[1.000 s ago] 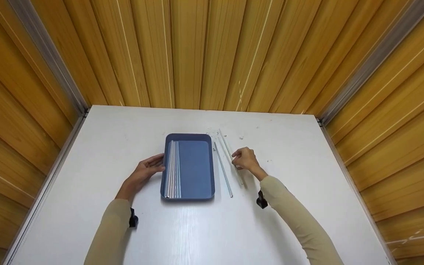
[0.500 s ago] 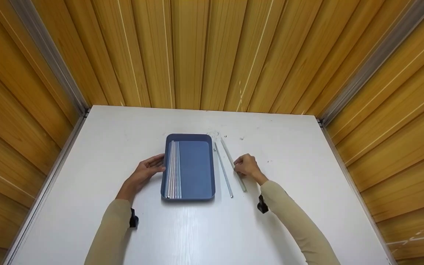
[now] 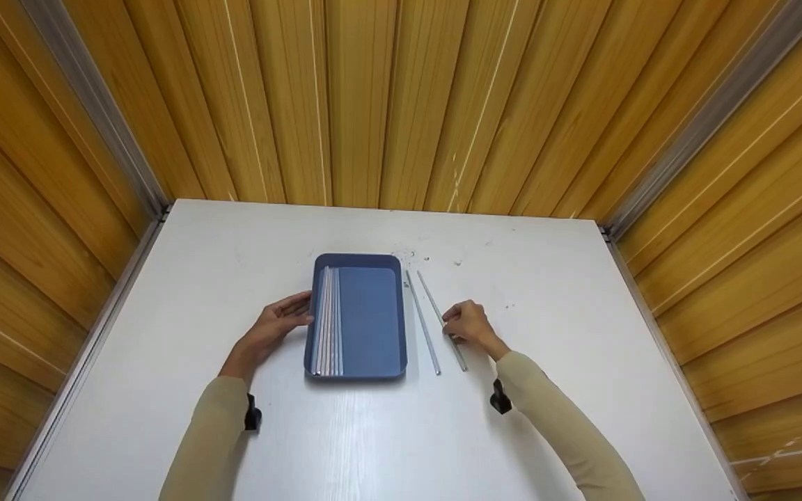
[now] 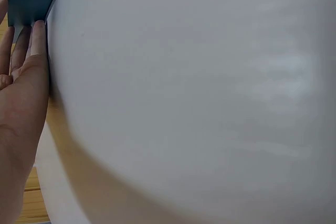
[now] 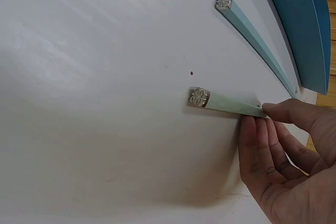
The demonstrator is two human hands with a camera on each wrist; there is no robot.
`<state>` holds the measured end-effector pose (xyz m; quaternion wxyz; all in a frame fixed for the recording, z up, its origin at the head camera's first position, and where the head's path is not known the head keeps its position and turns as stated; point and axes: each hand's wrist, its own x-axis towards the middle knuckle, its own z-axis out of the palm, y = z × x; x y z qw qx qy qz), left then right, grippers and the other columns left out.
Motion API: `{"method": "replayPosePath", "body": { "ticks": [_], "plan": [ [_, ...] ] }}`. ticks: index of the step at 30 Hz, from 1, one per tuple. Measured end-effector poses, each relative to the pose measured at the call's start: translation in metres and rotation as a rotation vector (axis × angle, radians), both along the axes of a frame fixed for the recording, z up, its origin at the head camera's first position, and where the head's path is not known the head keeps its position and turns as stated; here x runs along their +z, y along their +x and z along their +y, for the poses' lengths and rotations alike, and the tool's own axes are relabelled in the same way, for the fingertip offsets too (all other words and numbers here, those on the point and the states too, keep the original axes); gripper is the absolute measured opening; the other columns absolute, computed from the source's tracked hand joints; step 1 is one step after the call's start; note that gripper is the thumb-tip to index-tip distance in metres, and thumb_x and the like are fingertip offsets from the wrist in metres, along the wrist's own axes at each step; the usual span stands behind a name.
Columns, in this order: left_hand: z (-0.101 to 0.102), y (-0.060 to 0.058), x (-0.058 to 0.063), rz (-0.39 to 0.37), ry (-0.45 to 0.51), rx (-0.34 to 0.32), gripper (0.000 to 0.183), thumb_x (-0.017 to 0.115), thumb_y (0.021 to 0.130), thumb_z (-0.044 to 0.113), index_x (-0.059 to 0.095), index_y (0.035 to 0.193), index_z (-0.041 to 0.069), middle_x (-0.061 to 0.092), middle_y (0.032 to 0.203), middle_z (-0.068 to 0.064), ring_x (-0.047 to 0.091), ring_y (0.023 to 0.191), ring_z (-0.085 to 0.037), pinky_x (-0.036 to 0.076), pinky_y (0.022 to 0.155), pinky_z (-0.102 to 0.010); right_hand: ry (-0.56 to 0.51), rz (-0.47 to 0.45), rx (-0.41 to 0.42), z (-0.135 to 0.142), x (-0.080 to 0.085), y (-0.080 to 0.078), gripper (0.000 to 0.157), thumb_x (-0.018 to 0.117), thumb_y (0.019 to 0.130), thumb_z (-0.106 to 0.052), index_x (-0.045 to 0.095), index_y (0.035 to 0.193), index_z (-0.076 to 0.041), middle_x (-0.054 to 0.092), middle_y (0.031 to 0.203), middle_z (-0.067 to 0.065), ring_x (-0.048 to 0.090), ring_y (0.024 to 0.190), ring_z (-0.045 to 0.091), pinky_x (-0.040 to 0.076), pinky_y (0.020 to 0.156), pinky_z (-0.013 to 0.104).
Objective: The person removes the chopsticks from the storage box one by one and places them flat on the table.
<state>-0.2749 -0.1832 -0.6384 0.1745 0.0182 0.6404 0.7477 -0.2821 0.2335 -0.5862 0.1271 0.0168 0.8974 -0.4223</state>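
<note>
A blue rectangular tray (image 3: 373,320) lies on the table with several pale chopsticks (image 3: 329,320) side by side along its left wall. My left hand (image 3: 277,325) touches that wall from outside; in the left wrist view its fingers (image 4: 38,38) are straight against the tray. Right of the tray, my right hand (image 3: 469,323) pinches a pale green chopstick (image 3: 457,351) between thumb and fingers, low over the table. Its end carries a silver patterned cap, seen in the right wrist view. Between it and the tray lies a light blue chopstick (image 3: 423,323).
The white table (image 3: 345,445) runs back to yellow wooden panels (image 3: 387,104), with more panels at both sides. Small specks (image 3: 427,259) lie scattered behind the chopsticks and to the right.
My right hand has drawn the green chopstick towards me and slightly right, bringing it nearly parallel with the blue one. The left hand and the tray stay in place.
</note>
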Motion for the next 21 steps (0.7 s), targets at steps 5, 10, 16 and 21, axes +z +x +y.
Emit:
{"method": "replayPosePath", "body": {
  "ticks": [5, 10, 16, 21],
  "plan": [
    [-0.001, 0.001, 0.002, 0.002, -0.009, -0.006, 0.069, 0.071, 0.094, 0.004, 0.041, 0.156, 0.006, 0.039, 0.163, -0.014, 0.034, 0.154, -0.027, 0.035, 0.124, -0.035, -0.019, 0.025, 0.008, 0.001, -0.005, 0.003, 0.018, 0.074, 0.082, 0.002, 0.073, 0.099, 0.008, 0.074, 0.082, 0.014, 0.074, 0.069, 0.019, 0.062, 0.057, 0.027],
    [0.0, 0.001, 0.001, 0.004, -0.013, -0.011, 0.069, 0.072, 0.094, 0.005, 0.041, 0.156, 0.005, 0.04, 0.163, -0.014, 0.034, 0.154, -0.027, 0.037, 0.122, -0.031, -0.091, 0.077, 0.028, 0.005, -0.008, 0.007, 0.016, 0.074, 0.087, 0.0, 0.073, 0.101, 0.008, 0.075, 0.084, 0.018, 0.072, 0.069, 0.019, 0.06, 0.057, 0.026],
    [0.0, 0.0, -0.001, 0.007, -0.002, -0.009, 0.069, 0.072, 0.094, 0.004, 0.041, 0.155, 0.004, 0.039, 0.164, -0.015, 0.033, 0.155, -0.029, 0.039, 0.12, -0.027, -0.229, 0.216, 0.103, 0.002, -0.003, 0.006, 0.025, 0.077, 0.09, -0.006, 0.073, 0.109, 0.009, 0.074, 0.094, 0.026, 0.073, 0.075, 0.035, 0.064, 0.061, 0.04],
    [0.001, 0.0, 0.0, 0.004, 0.012, -0.006, 0.07, 0.072, 0.093, 0.002, 0.041, 0.155, 0.003, 0.039, 0.163, -0.016, 0.033, 0.155, -0.029, 0.044, 0.115, -0.022, -0.374, 0.234, 0.169, -0.022, 0.012, 0.004, 0.032, 0.076, 0.092, -0.008, 0.07, 0.118, 0.01, 0.071, 0.103, 0.03, 0.072, 0.08, 0.027, 0.063, 0.066, 0.032]
  ]
}}
